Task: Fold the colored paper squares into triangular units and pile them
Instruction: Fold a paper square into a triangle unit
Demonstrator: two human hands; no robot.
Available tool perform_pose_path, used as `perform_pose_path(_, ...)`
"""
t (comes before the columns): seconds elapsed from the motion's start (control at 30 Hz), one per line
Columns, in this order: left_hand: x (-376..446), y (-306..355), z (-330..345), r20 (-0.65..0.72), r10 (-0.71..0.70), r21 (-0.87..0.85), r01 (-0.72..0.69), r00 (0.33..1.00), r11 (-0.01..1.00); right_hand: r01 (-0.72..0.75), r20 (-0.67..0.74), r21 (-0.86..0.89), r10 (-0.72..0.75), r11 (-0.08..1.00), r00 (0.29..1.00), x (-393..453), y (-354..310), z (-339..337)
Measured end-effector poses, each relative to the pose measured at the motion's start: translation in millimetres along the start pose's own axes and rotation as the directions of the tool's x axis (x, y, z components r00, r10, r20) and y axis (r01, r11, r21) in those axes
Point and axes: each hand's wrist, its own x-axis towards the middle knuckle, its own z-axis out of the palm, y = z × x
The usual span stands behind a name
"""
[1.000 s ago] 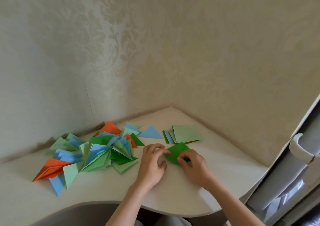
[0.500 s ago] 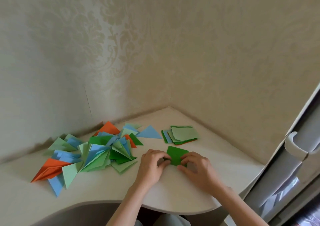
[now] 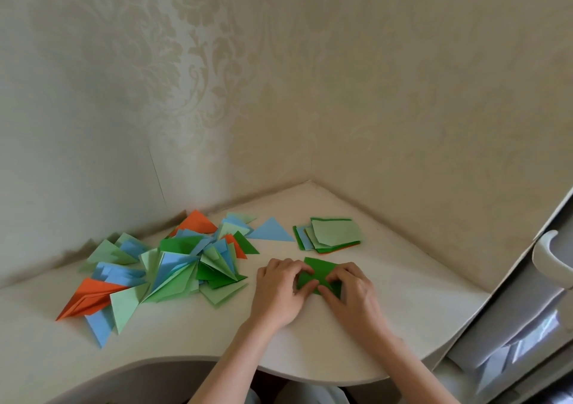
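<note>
It looked like a room in a home: cream damask wallpaper (image 3: pixel 192 71) covered both walls of a corner, a pale curved desk (image 3: pixel 186 335) fitted into it, and a white-handled window frame (image 3: pixel 548 257) stood alongside.

A dark green paper square (image 3: pixel 317 271) lies flat on the white table (image 3: pixel 403 304), partly folded, with both hands on top of it, so only its top part and some edges show; just behind it sits a small stack of flat paper squares (image 3: pixel 330 234), with a light green one on top and dark green, blue and orange edges peeking out; to the left lies a big messy pile of folded triangles (image 3: pixel 161 267), in light green, dark green, blue and orange; one blue triangle (image 3: pixel 270 230) lies flat between the pile and the stack.
</note>
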Motion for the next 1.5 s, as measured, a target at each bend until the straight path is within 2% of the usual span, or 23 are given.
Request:
perform_pose_path(0.13,3,-1,5,0.005,-0.017,0.084,0.017,1.0,0.996,-0.035,0.011,0.026,0.035,0.999,0.999,0,0,1)
perform_pose_path(0.27,3,-3,4,-0.019,-0.042,-0.006,0.042,0.999,0.999,-0.145,0.039,0.089,0.142,0.985,0.989,4,1,3)
perform_pose_path(0.4,2,-7,1,-0.039,-0.058,-0.068,0.055,0.998,0.996,-0.266,0.158,0.201,0.237,0.943,0.959,11,6,-2)
perform_pose_path(0.6,3,2,-5,0.015,-0.084,-0.078,0.085,0.996,0.993,-0.239,0.163,0.198,0.208,0.951,0.964,6,5,-8)
perform_pose_path(0.73,-13,25,-7,-0.098,0.019,-0.041,-0.023,0.995,0.999,-0.232,0.149,0.196,0.205,0.953,0.967,4,2,-9)
perform_pose_path(0.8,-27,40,1,-0.05,0.063,-0.027,-0.064,0.997,0.998,-0.232,0.13,0.196,0.209,0.953,0.969,3,-1,-10)
perform_pose_path(0.87,-34,49,8,0.002,0.042,0.008,-0.042,0.999,0.999,-0.232,0.125,0.175,0.213,0.957,0.969,2,-6,-10)
perform_pose_path(0.93,-34,51,9,-0.007,0.022,0.055,-0.021,1.0,0.998,-0.24,0.134,0.17,0.218,0.956,0.967,0,-9,-10)
perform_pose_path(1.03,-31,44,0,-0.008,0.027,0.126,-0.025,1.0,0.992,-0.17,0.059,0.181,0.162,0.969,0.985,-4,-7,-18)
perform_pose_path(1.1,-30,34,-9,0.013,0.044,0.183,-0.045,0.999,0.982,-0.092,0.02,0.1,0.09,0.991,0.996,-5,0,-25)
perform_pose_path(1.2,-27,19,-22,0.036,0.076,0.128,-0.08,0.996,0.989,-0.022,0.179,0.004,0.021,1.0,0.984,-3,2,-30)
perform_pose_path(1.33,-24,2,-41,0.088,0.133,0.017,-0.135,0.987,0.991,0.16,0.359,-0.088,-0.118,0.983,0.926,1,-7,-21)
perform_pose_path(1.43,-26,-5,-50,0.103,0.168,0.005,-0.169,0.98,0.986,0.19,0.348,-0.144,-0.13,0.971,0.929,1,-7,-15)
perform_pose_path(1.5,-28,-12,-52,0.046,0.155,0.076,-0.158,0.987,0.985,0.19,0.292,-0.149,-0.14,0.97,0.946,1,-8,-10)
